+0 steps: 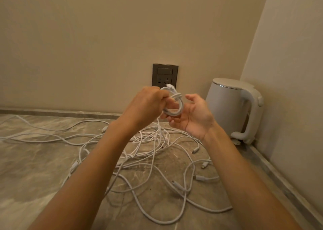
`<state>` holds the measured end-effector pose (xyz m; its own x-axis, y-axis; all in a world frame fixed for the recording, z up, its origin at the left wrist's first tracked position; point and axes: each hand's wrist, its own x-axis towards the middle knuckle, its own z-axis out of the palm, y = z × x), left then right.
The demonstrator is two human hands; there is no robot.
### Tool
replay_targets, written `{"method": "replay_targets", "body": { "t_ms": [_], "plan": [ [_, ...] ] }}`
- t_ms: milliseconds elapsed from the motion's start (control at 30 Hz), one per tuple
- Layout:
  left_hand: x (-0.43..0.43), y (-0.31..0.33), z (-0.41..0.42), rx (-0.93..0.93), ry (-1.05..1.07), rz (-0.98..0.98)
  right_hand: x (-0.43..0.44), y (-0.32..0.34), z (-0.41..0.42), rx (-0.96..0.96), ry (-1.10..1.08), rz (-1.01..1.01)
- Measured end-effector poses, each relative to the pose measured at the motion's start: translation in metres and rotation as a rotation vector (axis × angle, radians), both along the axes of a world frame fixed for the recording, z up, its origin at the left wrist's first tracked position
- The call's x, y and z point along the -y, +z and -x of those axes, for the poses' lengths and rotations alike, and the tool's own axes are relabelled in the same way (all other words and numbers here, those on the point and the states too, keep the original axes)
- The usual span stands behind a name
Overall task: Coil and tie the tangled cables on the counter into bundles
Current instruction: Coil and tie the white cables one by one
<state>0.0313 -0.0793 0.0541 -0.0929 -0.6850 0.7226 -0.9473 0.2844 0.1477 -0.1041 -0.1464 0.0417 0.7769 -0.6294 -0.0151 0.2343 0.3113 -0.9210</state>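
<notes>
A small coil of white cable [175, 103] is held up in the air above the counter, its plug end sticking up at the top. My left hand [148, 103] grips the coil's left side with curled fingers. My right hand [194, 114] is palm up beside and under the coil, fingers loosely spread, touching its lower edge. A strand hangs from the coil down into a tangled heap of white cables [153, 152] spread over the marble counter [35, 168], with several plug ends lying at the right.
A white electric kettle [232, 107] stands in the back right corner against the walls. A grey wall socket [165, 75] sits on the back wall just behind the coil. Loose cable runs trail far to the left across the counter.
</notes>
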Motion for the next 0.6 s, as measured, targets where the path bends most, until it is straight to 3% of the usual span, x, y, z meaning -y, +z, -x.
{"method": "replay_targets", "body": {
  "t_ms": [200,433,600],
  "plan": [
    [0.001,-0.001,0.005,-0.111,-0.045,-0.107,0.000,-0.004,-0.006,-0.026,-0.065,0.123],
    [0.001,-0.001,0.015,-0.526,-0.121,-0.077,0.004,-0.002,-0.007,0.224,-0.137,-0.092],
    [0.004,-0.005,0.014,-0.716,-0.112,-0.081,0.003,-0.003,-0.010,0.342,-0.150,-0.164]
  ]
}}
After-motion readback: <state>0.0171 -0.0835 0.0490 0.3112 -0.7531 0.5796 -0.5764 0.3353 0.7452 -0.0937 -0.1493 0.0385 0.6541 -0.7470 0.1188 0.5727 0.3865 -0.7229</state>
